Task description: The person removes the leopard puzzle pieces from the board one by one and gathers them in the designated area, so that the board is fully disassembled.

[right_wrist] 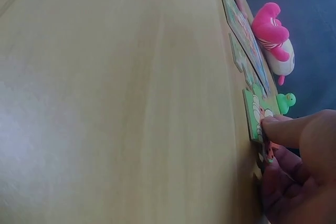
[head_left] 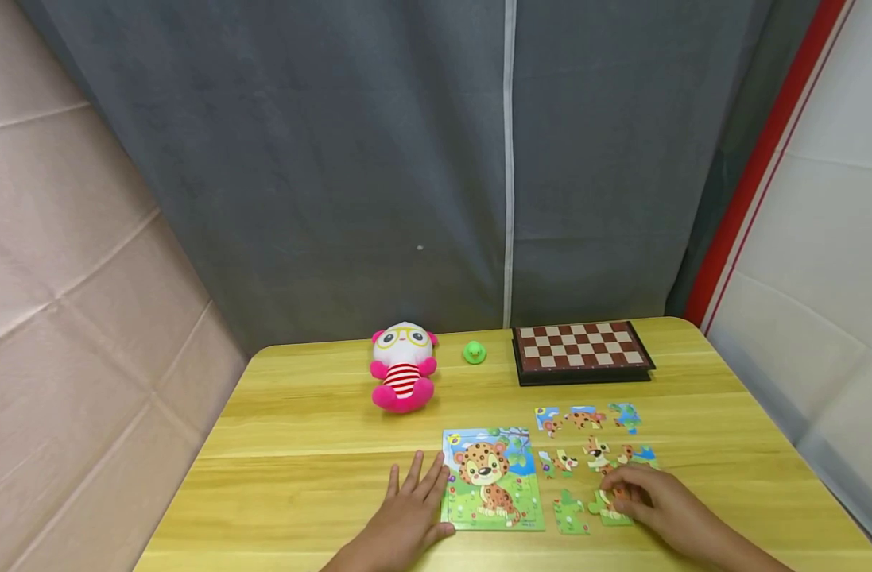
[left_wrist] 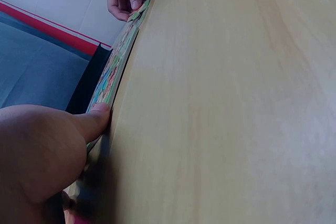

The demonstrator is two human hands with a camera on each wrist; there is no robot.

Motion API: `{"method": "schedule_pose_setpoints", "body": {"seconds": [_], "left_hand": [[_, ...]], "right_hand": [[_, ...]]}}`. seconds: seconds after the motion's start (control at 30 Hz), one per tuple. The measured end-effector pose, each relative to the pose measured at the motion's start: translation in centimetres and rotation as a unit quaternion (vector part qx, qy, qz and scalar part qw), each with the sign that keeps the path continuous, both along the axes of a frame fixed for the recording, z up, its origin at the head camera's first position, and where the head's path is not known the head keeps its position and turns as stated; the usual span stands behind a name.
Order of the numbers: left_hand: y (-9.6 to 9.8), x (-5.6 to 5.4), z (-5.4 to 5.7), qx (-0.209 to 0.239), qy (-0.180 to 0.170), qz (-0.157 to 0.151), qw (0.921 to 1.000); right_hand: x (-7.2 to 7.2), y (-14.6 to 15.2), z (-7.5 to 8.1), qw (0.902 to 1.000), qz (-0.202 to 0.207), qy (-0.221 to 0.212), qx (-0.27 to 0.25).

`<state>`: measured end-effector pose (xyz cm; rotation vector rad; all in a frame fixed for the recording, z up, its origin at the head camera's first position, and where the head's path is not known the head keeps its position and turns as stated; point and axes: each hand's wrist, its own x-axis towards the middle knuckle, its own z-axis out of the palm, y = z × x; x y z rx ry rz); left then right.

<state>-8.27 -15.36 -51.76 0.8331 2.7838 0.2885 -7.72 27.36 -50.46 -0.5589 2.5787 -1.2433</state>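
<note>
A square leopard-picture puzzle board [head_left: 489, 481] lies flat on the table. My left hand [head_left: 410, 508] rests beside it, fingers spread, with index finger and thumb at the board's left edge. To the right, my right hand [head_left: 653, 504] pinches a green and orange jigsaw piece [right_wrist: 256, 116] between thumb and fingers; the piece is tilted off the table in the left wrist view. Around that hand lie loose pieces: a green one [head_left: 570, 513], one with part of a face [head_left: 559, 462], a middle one [head_left: 596, 450], and a blue one [head_left: 645, 455] partly behind the hand.
More pieces lie in a row farther back, including a spotted one [head_left: 584, 418] and a blue-green one [head_left: 625, 416]. Behind are a pink panda plush [head_left: 403, 369], a small green duck [head_left: 474, 353] and a chessboard box [head_left: 584, 349]. A grey curtain [head_left: 335, 175] hangs behind the table.
</note>
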Motion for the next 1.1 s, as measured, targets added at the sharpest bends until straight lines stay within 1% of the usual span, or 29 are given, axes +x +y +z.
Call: {"method": "schedule_pose_setpoints", "body": {"seconds": [0.27,0.43,0.53,0.8,1.1], "left_hand": [[-0.02,-0.03,0.0,0.002,-0.005,-0.001,1.0],[-0.05,-0.06,-0.06,0.001,-0.004,-0.001,1.0],[-0.06,-0.07,-0.08,0.002,-0.004,-0.001,1.0],[-0.1,-0.03,-0.05,0.004,-0.006,-0.001,1.0],[-0.05,-0.01,0.03,0.002,0.0,-0.002,1.0]], "right_hand": [[0.16,-0.07,-0.11,1.0,-0.001,0.008,0.006],[0.29,-0.12,-0.25,0.9996,0.004,0.026,-0.002],[0.33,-0.14,-0.33,0.9995,0.005,0.03,-0.002],[0.32,-0.1,-0.48,0.9999,-0.001,0.01,0.008],[0.33,-0.11,-0.34,0.9999,-0.004,0.009,0.013]]}}
